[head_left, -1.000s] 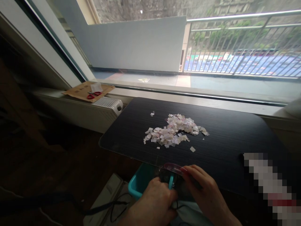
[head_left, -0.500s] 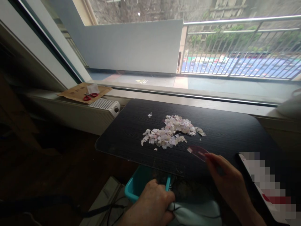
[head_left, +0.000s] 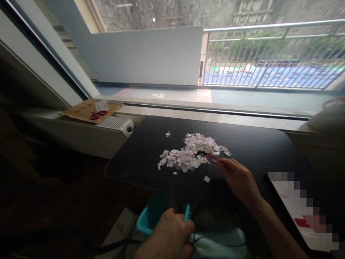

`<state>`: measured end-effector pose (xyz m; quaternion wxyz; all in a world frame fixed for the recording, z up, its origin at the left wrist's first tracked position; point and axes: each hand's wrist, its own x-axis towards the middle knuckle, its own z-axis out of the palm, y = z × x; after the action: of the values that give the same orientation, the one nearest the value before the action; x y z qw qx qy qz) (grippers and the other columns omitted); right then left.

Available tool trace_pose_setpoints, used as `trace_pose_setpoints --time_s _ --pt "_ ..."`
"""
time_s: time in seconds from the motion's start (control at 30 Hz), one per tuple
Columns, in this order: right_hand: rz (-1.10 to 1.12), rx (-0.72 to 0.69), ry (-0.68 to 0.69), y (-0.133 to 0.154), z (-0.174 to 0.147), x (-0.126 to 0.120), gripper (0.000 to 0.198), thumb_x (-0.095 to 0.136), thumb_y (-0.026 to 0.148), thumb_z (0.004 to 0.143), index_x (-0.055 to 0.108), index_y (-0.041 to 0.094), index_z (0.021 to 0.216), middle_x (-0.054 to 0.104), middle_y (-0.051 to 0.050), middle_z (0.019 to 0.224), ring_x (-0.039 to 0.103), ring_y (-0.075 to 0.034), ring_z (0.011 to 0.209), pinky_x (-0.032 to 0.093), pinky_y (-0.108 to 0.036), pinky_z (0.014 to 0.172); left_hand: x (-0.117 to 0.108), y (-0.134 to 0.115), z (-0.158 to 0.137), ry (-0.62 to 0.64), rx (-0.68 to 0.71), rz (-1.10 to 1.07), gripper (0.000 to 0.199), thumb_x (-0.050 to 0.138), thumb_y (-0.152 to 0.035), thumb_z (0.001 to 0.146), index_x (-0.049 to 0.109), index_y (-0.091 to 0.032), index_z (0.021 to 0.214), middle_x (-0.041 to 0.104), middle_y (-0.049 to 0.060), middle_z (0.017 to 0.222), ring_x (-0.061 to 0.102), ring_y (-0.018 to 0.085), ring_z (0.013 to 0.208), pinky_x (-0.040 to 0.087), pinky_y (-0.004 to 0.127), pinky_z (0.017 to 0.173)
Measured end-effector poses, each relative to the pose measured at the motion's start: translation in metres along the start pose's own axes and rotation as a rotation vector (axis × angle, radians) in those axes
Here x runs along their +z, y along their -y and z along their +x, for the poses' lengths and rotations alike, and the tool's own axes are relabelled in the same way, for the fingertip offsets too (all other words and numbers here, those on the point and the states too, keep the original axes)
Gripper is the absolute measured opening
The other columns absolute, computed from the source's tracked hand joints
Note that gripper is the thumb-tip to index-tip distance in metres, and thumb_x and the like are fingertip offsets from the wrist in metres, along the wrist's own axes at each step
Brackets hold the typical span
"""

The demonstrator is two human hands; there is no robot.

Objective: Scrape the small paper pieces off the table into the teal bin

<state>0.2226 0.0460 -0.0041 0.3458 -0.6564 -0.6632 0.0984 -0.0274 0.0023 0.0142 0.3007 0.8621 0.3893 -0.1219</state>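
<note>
My right hand point(head_left: 239, 178) pinches a thin, see-through pinkish scraper point(head_left: 212, 160) with a rounded edge. Its far end touches the near right side of a heap of small paper scraps point(head_left: 184, 158) on the black table point(head_left: 134, 151). One loose pale scrap point(head_left: 207, 178) lies apart, nearer the table's front edge. Below that edge, my left hand point(head_left: 174, 230) is closed on the rim of a teal plastic bin point(head_left: 144, 221). The fingertips of this hand are hidden, and the bin's inside is dark.
A phone-like flat object point(head_left: 293, 212), partly blurred out, lies at the table's right. Red-handled scissors point(head_left: 99, 114) rest on a brown envelope point(head_left: 81, 110) by the window, near a white radiator point(head_left: 118, 124). Dark cables point(head_left: 115, 247) run near the bin.
My right hand has moved the scraper forward and left, up to the heap. A scrap that was at the scraper's tip now lies alone on the table. My left hand keeps its hold.
</note>
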Motion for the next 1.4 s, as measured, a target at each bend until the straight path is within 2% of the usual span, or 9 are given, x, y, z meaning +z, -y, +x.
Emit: trace_pose_setpoints --time_s 0.17,0.33,0.53,0.63,0.83,1.03,1.2,1.4 --pt "0.034 -0.056 0.08 -0.002 -0.018 -0.01 0.02 0.05 0.028 0.09 0.067 0.021 0.097 0.07 -0.004 0.09 0.067 -0.018 0.079 0.051 -0.026 0.069 -0.001 0.001 -0.003 0.001 -0.014 -0.015 0.007 0.064 -0.02 0.072 0.062 -0.02 0.078 0.066 0.003 0.082 0.061 0.023 0.084 0.041 0.032 0.082" --pt "0.042 0.02 -0.014 -0.007 -0.023 -0.016 0.019 0.052 0.029 0.088 0.067 0.021 0.095 0.072 -0.004 0.089 0.068 -0.018 0.078 0.052 -0.027 0.069 -0.003 0.001 -0.002 -0.045 0.012 -0.007 0.008 0.062 -0.017 0.071 0.062 -0.02 0.079 0.066 0.002 0.082 0.061 0.023 0.083 0.041 0.032 0.083" --pt "0.088 0.081 -0.021 -0.012 -0.024 -0.012 0.019 0.054 0.03 0.085 0.067 0.02 0.096 0.073 -0.005 0.091 0.069 -0.019 0.078 0.054 -0.028 0.07 0.0 0.001 0.001 -0.018 0.027 -0.002 0.009 0.061 -0.018 0.073 0.062 -0.021 0.081 0.066 0.003 0.083 0.061 0.023 0.085 0.04 0.034 0.087" --pt "0.118 0.087 0.021 -0.011 -0.025 -0.013 0.018 0.054 0.029 0.086 0.067 0.02 0.096 0.073 -0.004 0.091 0.069 -0.019 0.079 0.054 -0.028 0.07 0.003 0.002 0.001 -0.028 0.025 -0.016 0.011 0.059 -0.017 0.072 0.062 -0.02 0.081 0.065 0.003 0.082 0.061 0.022 0.085 0.039 0.034 0.089" --pt "0.016 0.114 -0.035 -0.007 -0.025 -0.018 0.019 0.054 0.029 0.084 0.068 0.021 0.095 0.074 -0.005 0.092 0.069 -0.021 0.08 0.054 -0.03 0.07 0.006 0.004 0.001 -0.021 0.016 -0.011 0.011 0.059 -0.018 0.072 0.062 -0.019 0.082 0.066 0.004 0.084 0.062 0.023 0.086 0.038 0.035 0.09" --pt "0.091 0.065 0.074 0.001 -0.03 -0.018 0.018 0.054 0.027 0.084 0.069 0.022 0.093 0.074 -0.003 0.09 0.07 -0.019 0.079 0.055 -0.027 0.07 0.004 0.002 0.003 0.002 0.025 -0.023 0.012 0.06 -0.017 0.072 0.063 -0.02 0.083 0.066 0.004 0.085 0.062 0.023 0.089 0.037 0.036 0.091" --pt "0.002 0.17 -0.049 -0.012 -0.031 -0.024 0.022 0.055 0.032 0.083 0.069 0.021 0.096 0.074 -0.005 0.093 0.07 -0.022 0.08 0.054 -0.029 0.069 0.004 0.001 0.003 -0.007 0.016 -0.029 0.011 0.06 -0.018 0.072 0.063 -0.019 0.083 0.066 0.004 0.085 0.062 0.023 0.087 0.038 0.035 0.089" --pt "0.029 0.234 0.021 -0.012 -0.035 -0.032 0.022 0.056 0.036 0.082 0.07 0.022 0.093 0.075 -0.003 0.088 0.07 -0.021 0.078 0.054 -0.029 0.067 0.003 0.0 0.001 -0.025 0.018 -0.035 0.011 0.059 -0.017 0.071 0.063 -0.019 0.081 0.066 0.003 0.082 0.062 0.022 0.085 0.037 0.034 0.09"
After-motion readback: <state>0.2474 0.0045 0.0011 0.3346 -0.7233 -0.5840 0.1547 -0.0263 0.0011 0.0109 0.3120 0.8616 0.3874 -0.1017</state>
